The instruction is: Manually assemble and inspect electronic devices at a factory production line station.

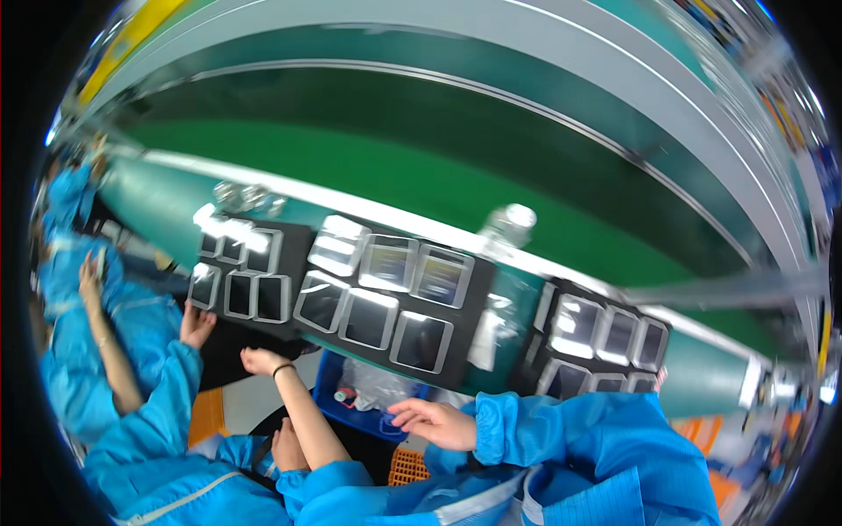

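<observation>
My left hand (266, 361), with a black band at the wrist, hovers before the edge of a black tray (474, 302). Its fingers are loosely bent, and I see nothing in them. Lower right of it, my right hand (436, 422) reaches out of a blue sleeve with its fingers apart and empty, over the rim of a blue bin (326, 386). The middle tray carries several flat tablet-like devices (368, 317) with dark glossy screens and pale frames. Similar, smaller devices (239, 294) lie on the left tray, and more (618, 336) on the right tray.
A capped clear container (510, 226) stands by the white ledge, with clear round items (250, 197) farther left. White sheets (485, 337) lie between trays. The bin holds clear plastic (381, 386). At left, a person in blue has a hand (197, 324) at the left tray.
</observation>
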`<state>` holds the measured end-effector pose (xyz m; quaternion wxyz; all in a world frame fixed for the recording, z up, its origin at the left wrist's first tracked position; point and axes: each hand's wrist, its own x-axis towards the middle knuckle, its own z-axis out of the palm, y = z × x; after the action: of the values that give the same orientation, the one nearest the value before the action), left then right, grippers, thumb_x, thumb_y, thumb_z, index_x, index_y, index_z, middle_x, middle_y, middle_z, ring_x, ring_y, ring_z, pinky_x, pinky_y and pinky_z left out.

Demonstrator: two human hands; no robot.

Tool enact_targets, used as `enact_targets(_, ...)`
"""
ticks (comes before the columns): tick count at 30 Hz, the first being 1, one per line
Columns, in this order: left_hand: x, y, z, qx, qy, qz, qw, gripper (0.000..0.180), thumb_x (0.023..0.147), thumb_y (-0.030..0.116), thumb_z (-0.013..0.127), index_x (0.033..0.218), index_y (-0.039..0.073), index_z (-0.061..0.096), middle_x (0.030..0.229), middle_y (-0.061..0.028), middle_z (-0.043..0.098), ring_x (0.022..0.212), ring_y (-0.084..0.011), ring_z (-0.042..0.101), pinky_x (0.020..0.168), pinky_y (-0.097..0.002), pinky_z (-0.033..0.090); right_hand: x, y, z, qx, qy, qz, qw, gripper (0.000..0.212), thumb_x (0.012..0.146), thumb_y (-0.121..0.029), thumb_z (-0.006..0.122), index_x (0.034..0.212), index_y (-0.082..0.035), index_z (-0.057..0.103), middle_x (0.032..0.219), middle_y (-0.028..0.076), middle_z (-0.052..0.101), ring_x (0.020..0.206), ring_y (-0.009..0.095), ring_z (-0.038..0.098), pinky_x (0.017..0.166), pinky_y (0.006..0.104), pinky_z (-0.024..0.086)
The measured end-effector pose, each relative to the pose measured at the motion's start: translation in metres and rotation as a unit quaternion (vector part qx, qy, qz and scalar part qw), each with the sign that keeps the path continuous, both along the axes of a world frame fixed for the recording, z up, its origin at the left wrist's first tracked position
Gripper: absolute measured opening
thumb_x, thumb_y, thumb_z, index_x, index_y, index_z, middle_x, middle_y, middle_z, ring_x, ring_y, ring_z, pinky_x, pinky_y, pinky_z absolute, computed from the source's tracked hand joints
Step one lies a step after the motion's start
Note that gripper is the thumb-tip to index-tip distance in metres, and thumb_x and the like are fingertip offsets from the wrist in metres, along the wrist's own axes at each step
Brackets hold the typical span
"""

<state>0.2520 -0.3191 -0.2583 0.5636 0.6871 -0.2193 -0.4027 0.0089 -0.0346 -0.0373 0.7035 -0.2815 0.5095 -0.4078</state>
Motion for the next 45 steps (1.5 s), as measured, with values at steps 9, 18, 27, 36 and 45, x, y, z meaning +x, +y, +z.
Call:
enact_targets(9, -0.207, 0.2, 0.172, -0.339, -0.401, -0.238, 0.817, 0.035, 0.081, 0.005, 0.056, 0.114, -0.002, 0.05, 0.114, -0.0138, 0.048, 0.102, -0.0253, 0.046, 0.082, -0.0351, 0.038, -0.089, 0.176, 0.02, -0.026, 0.266, -0.131, 0.955, 0.024, 0.088, -0.014, 0.056, 0.11, -0.007, 0.061, 0.095, 0.012, 0.068, 0.082, 0.023, 0.067, 0.072, 0.0333, 0.052)
enact_targets(18, -0.343, 0.331, 0.203, -0.264, -0.257, -0.623, 0.69, 0.053, 0.075, 0.01, 0.066, 0.124, 0.0, 0.046, 0.124, -0.022, 0.045, 0.117, -0.04, 0.044, 0.101, -0.0451, 0.036, -0.145, 0.274, 0.038, 0.035, 0.399, -0.219, 0.89, 0.024, 0.087, -0.007, 0.056, 0.11, -0.002, 0.061, 0.094, 0.011, 0.067, 0.072, 0.016, 0.064, 0.068, 0.0283, 0.052)
enact_targets(27, -0.381, 0.35, 0.214, -0.223, -0.406, -0.642, 0.61, 0.085, 0.07, 0.02, 0.076, 0.138, 0.0, 0.029, 0.133, -0.0296, 0.033, 0.123, -0.0456, 0.035, 0.105, -0.0479, 0.031, -0.182, 0.289, 0.038, 0.033, 0.515, -0.218, 0.828, 0.023, 0.082, -0.014, 0.06, 0.104, -0.007, 0.062, 0.09, 0.011, 0.066, 0.081, 0.029, 0.065, 0.071, 0.0389, 0.052)
enact_targets(36, -0.384, 0.346, 0.212, -0.214, -0.412, -0.647, 0.605, 0.096, 0.064, 0.021, 0.081, 0.141, 0.002, 0.027, 0.132, -0.0281, 0.035, 0.123, -0.0445, 0.036, 0.105, -0.0476, 0.031, -0.24, 0.293, 0.035, 0.067, 0.649, -0.215, 0.726, 0.02, 0.079, -0.015, 0.062, 0.098, -0.008, 0.064, 0.086, 0.011, 0.064, 0.079, 0.031, 0.063, 0.072, 0.0417, 0.05)
enact_targets(45, -0.379, 0.345, 0.212, -0.207, -0.422, -0.657, 0.59, 0.099, 0.061, 0.02, 0.083, 0.141, 0.002, 0.027, 0.133, -0.0252, 0.037, 0.124, -0.0423, 0.036, 0.105, -0.0462, 0.032, -0.28, 0.308, 0.028, 0.121, 0.674, -0.242, 0.688, 0.023, 0.075, -0.007, 0.067, 0.097, -0.009, 0.062, 0.092, 0.009, 0.062, 0.086, 0.028, 0.063, 0.073, 0.0388, 0.051)
